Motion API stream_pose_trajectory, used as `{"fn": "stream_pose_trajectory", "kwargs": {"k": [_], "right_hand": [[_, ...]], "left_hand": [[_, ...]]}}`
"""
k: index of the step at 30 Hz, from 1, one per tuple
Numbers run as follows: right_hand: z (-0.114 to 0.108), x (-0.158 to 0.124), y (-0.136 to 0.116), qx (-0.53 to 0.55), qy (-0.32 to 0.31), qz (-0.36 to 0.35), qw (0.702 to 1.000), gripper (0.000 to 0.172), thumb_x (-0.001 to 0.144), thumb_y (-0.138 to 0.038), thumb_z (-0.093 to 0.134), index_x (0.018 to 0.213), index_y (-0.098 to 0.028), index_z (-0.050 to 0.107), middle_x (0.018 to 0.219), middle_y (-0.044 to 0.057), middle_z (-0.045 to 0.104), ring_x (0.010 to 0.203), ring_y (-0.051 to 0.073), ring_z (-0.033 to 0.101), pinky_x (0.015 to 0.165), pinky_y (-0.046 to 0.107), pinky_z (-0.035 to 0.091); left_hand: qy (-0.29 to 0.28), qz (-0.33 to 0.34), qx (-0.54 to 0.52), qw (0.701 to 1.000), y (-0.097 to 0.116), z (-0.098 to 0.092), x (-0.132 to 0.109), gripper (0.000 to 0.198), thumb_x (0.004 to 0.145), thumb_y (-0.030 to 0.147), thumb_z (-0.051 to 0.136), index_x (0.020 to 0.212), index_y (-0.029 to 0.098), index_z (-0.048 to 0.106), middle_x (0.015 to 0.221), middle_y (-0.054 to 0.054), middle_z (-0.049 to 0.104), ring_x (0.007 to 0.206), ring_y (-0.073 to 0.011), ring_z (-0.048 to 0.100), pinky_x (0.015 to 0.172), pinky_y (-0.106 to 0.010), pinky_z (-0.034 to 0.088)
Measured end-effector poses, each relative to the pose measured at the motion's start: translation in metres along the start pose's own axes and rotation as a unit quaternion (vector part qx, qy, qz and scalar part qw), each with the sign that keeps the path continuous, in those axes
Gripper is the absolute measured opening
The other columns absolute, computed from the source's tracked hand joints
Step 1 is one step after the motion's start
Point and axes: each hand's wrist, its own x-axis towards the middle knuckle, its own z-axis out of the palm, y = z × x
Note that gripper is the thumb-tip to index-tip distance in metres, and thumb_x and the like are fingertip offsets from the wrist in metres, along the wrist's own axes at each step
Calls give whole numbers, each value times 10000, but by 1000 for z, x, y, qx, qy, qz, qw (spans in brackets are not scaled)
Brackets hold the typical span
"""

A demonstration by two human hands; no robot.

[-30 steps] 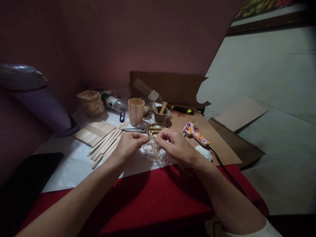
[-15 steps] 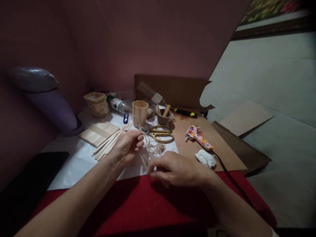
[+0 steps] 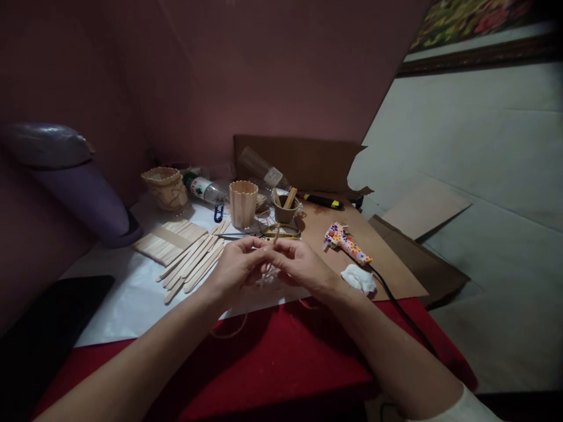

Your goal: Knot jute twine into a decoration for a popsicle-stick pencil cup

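Observation:
My left hand [image 3: 244, 264] and my right hand [image 3: 297, 264] meet over the front edge of the white paper, fingers pinched together on a length of twine [image 3: 275, 239]. One end of it sticks up between the fingertips, and a loose loop hangs over the red cloth on the left. Just behind my hands lie scissors [image 3: 281, 231] with gold handles, partly hidden. Beyond them stands a cup [image 3: 243, 205] made of upright wooden sticks. Several loose craft sticks [image 3: 193, 264] fan out left of my left hand, beside a banded bundle of sticks [image 3: 170, 241].
On the cardboard at right lie a floral glue gun [image 3: 347, 243] with a black cord and a crumpled white tissue [image 3: 358, 278]. Behind are a small pot [image 3: 287, 210], a cutter [image 3: 323, 201], plastic bottles [image 3: 204, 187] and a stick-covered basket [image 3: 165, 189]. A purple object [image 3: 83, 187] stands at left.
My hands have come together, with the right hand moving up to the left. The twine is now raised between both hands' fingers, and the view has shifted slightly.

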Motion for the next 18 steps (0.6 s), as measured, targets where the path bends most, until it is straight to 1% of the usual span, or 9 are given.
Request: {"fn": "stream_pose_trajectory", "kwargs": {"k": [3, 6, 9, 12, 14, 15, 18], "right_hand": [[-2, -1, 2, -69, 38, 1, 997, 412, 751, -534, 571, 619, -149, 503, 523, -51, 412, 429, 45, 299, 403, 203, 201], [-6, -1, 2, -97, 42, 2, 994, 445, 757, -558, 547, 576, -156, 480, 486, -65, 333, 443, 56, 267, 423, 213, 197], [-10, 2, 3, -107, 24, -15, 994, 439, 762, -551, 550, 613, -138, 547, 522, -49, 379, 492, 68, 316, 466, 217, 240], [-12, 4, 6, -113, 32, -35, 992, 426, 742, -540, 587, 628, -129, 580, 571, -26, 456, 546, 82, 386, 513, 221, 294], [-14, 4, 8, -88, 45, -33, 995, 418, 733, -534, 602, 630, -130, 573, 586, -18, 490, 544, 82, 414, 516, 219, 320], [-15, 4, 8, -62, 42, -27, 997, 411, 744, -529, 593, 639, -132, 565, 583, -15, 502, 532, 81, 428, 510, 217, 332], [-19, 1, 5, 40, -3, 4, 999, 357, 820, -486, 524, 701, -149, 528, 526, -34, 494, 445, 67, 424, 437, 194, 327]], "left_hand": [[20, 11, 25, 999, -2, 1, 1, 227, 659, 298, 692, 653, 137, 530, 410, 70, 423, 340, -19, 293, 337, -151, 147], [23, 20, 39, 999, -3, 0, 2, 247, 653, 312, 689, 616, 133, 522, 400, 72, 409, 342, -19, 289, 339, -153, 151], [21, 29, 50, 998, -3, 0, 3, 244, 665, 312, 676, 612, 127, 526, 412, 63, 430, 348, -19, 302, 344, -155, 162], [29, 43, 60, 997, -1, 0, 2, 234, 670, 297, 676, 613, 120, 534, 409, 64, 426, 357, -17, 305, 353, -151, 173], [38, 55, 63, 996, 1, 1, 2, 230, 674, 290, 679, 616, 115, 540, 409, 64, 423, 364, -16, 308, 359, -148, 183], [44, 59, 59, 996, 2, 0, 2, 229, 675, 288, 679, 618, 115, 542, 412, 64, 422, 366, -16, 310, 360, -148, 186], [63, 58, 33, 996, 5, -4, 4, 224, 676, 280, 681, 621, 124, 529, 418, 68, 410, 353, -16, 296, 353, -153, 171]]}}
